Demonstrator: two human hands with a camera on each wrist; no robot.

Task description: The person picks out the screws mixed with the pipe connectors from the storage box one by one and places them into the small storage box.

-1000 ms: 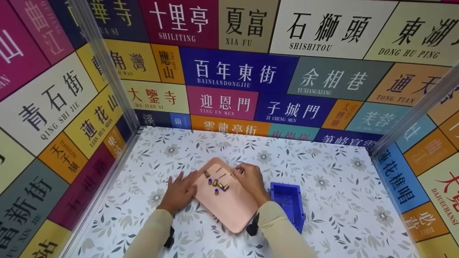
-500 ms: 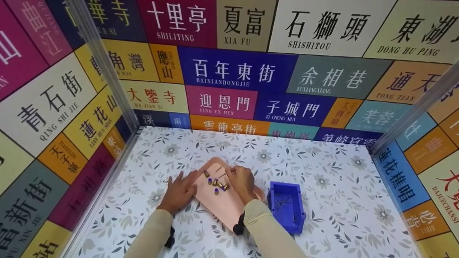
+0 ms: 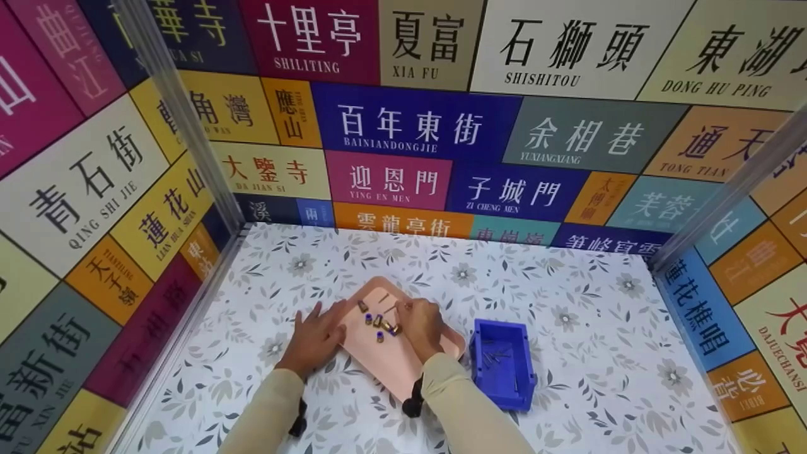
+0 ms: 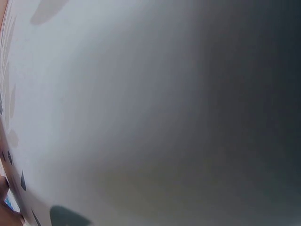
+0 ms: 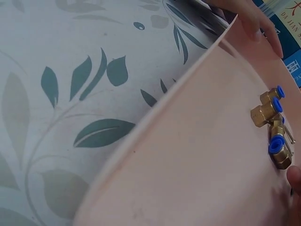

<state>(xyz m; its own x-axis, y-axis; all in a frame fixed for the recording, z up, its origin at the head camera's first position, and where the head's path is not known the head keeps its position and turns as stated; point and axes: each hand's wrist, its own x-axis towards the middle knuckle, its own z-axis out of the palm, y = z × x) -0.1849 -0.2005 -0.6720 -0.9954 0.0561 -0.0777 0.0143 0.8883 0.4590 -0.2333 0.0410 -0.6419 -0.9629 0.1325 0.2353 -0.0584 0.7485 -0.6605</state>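
My left hand (image 3: 313,335) rests on the left edge of the pink tray (image 3: 394,375), fingers spread and relaxed. Over the tray's right side, my right hand (image 3: 421,321) has its fingers bent, thumb and fingertips pinching at the end of a thin screw (image 3: 389,309). Another screw (image 3: 384,299) lies just beyond it. Several brass fittings with blue collars (image 5: 266,113) lie loose in the tray, left of the right hand. In the right wrist view only the thumb (image 5: 294,178) shows at the edge, a small dark tip below it.
A blue bin (image 3: 504,372) with several screws (image 3: 496,356) in it stands right of the tray. The table (image 3: 586,378) has a leaf-patterned cover. Panels with printed lettering (image 3: 413,120) rise behind and on both sides. The left wrist view shows mostly blurred tabletop.
My right hand has moved left and slightly nearer, from the tray's right rim in over the screws. The left hand has stayed put. More of the bin's inside shows.
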